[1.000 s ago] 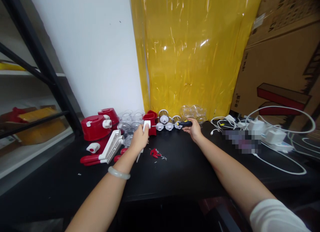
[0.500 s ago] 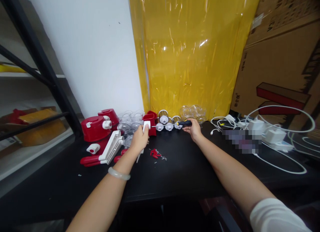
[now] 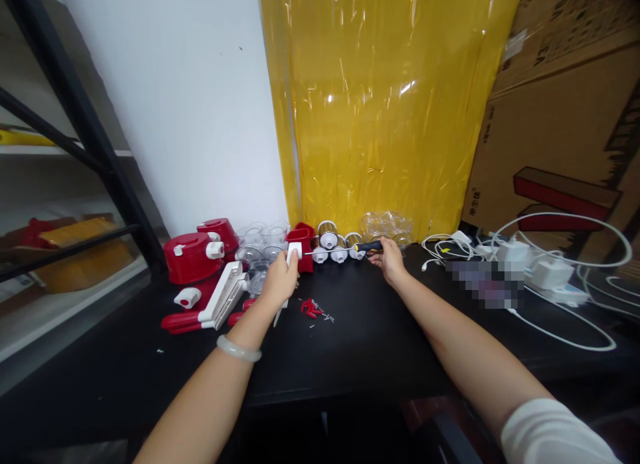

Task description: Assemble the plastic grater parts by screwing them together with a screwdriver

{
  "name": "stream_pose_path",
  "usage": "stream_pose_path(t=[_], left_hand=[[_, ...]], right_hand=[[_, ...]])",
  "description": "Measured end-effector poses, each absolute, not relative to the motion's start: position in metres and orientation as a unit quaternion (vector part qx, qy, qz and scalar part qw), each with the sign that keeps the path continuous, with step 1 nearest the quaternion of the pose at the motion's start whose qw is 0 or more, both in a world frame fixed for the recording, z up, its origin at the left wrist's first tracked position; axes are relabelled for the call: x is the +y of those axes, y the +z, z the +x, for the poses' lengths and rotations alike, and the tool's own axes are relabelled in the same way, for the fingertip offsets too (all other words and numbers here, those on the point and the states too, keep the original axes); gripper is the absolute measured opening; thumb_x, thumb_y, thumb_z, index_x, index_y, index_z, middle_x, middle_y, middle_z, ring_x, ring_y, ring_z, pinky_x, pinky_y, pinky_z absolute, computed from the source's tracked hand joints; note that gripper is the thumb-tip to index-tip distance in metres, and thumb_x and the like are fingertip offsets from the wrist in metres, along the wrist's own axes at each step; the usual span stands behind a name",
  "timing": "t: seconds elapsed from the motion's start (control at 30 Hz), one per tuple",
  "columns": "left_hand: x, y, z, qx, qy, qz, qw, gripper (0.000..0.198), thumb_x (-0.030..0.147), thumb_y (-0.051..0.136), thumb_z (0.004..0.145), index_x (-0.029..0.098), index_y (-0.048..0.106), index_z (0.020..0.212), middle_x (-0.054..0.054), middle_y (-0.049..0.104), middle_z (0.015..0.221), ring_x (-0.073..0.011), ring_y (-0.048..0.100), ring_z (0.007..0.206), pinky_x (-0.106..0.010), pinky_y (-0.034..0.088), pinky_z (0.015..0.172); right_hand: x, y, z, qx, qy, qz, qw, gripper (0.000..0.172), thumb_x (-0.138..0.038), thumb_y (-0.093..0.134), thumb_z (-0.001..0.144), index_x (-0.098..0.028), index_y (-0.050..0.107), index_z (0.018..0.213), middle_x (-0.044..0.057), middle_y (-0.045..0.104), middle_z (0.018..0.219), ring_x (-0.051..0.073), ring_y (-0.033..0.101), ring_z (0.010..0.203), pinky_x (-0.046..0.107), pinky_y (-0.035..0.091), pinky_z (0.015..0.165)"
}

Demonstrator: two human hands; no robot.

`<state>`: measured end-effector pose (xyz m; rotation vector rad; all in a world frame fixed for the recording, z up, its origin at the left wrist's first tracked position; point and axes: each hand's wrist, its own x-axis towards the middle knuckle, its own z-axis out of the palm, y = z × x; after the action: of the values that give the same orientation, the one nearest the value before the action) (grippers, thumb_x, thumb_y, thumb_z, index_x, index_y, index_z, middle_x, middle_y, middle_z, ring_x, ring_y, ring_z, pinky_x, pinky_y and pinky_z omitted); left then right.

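My right hand (image 3: 391,260) is closed on the black and yellow handle of a screwdriver (image 3: 369,246). Its long thin shaft points left, and the tip meets a white plastic part (image 3: 295,252) or stops just short of it; I cannot tell which. That part is gripped in my left hand (image 3: 281,277), whose fingers hide much of it. On the table below lie small red pieces (image 3: 311,308) and several screws (image 3: 329,318). Right behind the left hand stands a red plastic piece (image 3: 306,261). Several slotted drums with white ends (image 3: 339,253) are stacked behind the screwdriver shaft.
Left on the black table (image 3: 370,357) are red housings (image 3: 188,259), a white arm with red handles (image 3: 223,297) and clear cups (image 3: 253,236). White cables and chargers (image 3: 550,272) lie at the right, beside a cardboard box (image 3: 550,131). A shelf rack (image 3: 95,141) stands far left.
Both hands keep their grip and hold almost the same place. The view has shifted very slightly; nothing has been picked up or let go.
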<state>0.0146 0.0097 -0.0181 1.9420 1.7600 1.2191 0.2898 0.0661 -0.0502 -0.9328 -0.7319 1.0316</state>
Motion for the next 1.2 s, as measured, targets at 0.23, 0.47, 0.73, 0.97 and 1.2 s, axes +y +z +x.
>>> stream_pose_path(t=[0.23, 0.47, 0.73, 0.97, 1.2], left_hand=[[0.0105, -0.0181, 0.0143, 0.610, 0.412, 0.666, 0.120, 0.041, 0.052, 0.030, 0.097, 0.019, 0.054, 0.097, -0.003, 0.066, 0.066, -0.0206, 0.065, 0.056, -0.031, 0.047, 0.061], [0.0114, -0.0196, 0.0142, 0.616, 0.405, 0.666, 0.115, 0.040, 0.053, 0.030, 0.097, 0.020, 0.053, 0.095, -0.004, 0.067, 0.068, -0.0217, 0.065, 0.058, -0.032, 0.046, 0.062], [0.0093, -0.0176, 0.0144, 0.627, 0.384, 0.669, 0.104, 0.040, 0.053, 0.031, 0.096, 0.020, 0.053, 0.098, -0.005, 0.067, 0.068, -0.0233, 0.067, 0.062, -0.032, 0.046, 0.063], [0.0114, -0.0189, 0.0137, 0.628, 0.393, 0.663, 0.110, 0.042, 0.054, 0.030, 0.096, 0.020, 0.053, 0.099, -0.006, 0.068, 0.071, -0.0233, 0.067, 0.063, -0.032, 0.046, 0.062], [0.0091, -0.0173, 0.0157, 0.613, 0.411, 0.660, 0.141, 0.038, 0.052, 0.031, 0.097, 0.019, 0.051, 0.098, -0.003, 0.066, 0.066, -0.0202, 0.065, 0.053, -0.031, 0.046, 0.058]], right_hand=[[0.0679, -0.0512, 0.2902, -0.316, 0.456, -0.429, 0.713, 0.018, -0.036, 0.050, 0.095, -0.021, 0.046, 0.085, -0.005, 0.059, 0.046, 0.009, 0.054, 0.033, 0.015, 0.042, 0.036], [0.0670, -0.0510, 0.2902, -0.338, 0.410, -0.458, 0.713, 0.023, -0.036, 0.050, 0.094, -0.021, 0.046, 0.077, -0.005, 0.054, 0.041, 0.009, 0.049, 0.031, 0.015, 0.036, 0.032], [0.0609, -0.0468, 0.2867, -0.346, 0.406, -0.447, 0.718, 0.024, -0.029, 0.031, 0.094, -0.020, 0.051, 0.084, -0.005, 0.055, 0.044, 0.011, 0.053, 0.032, 0.018, 0.039, 0.033], [0.0603, -0.0436, 0.2871, -0.322, 0.439, -0.412, 0.731, 0.022, -0.024, 0.033, 0.086, -0.020, 0.054, 0.087, -0.004, 0.058, 0.049, 0.011, 0.057, 0.035, 0.018, 0.041, 0.035], [0.0599, -0.0437, 0.2873, -0.322, 0.435, -0.424, 0.726, 0.018, -0.022, 0.036, 0.084, -0.020, 0.054, 0.087, -0.005, 0.056, 0.048, 0.011, 0.054, 0.033, 0.018, 0.040, 0.035]])
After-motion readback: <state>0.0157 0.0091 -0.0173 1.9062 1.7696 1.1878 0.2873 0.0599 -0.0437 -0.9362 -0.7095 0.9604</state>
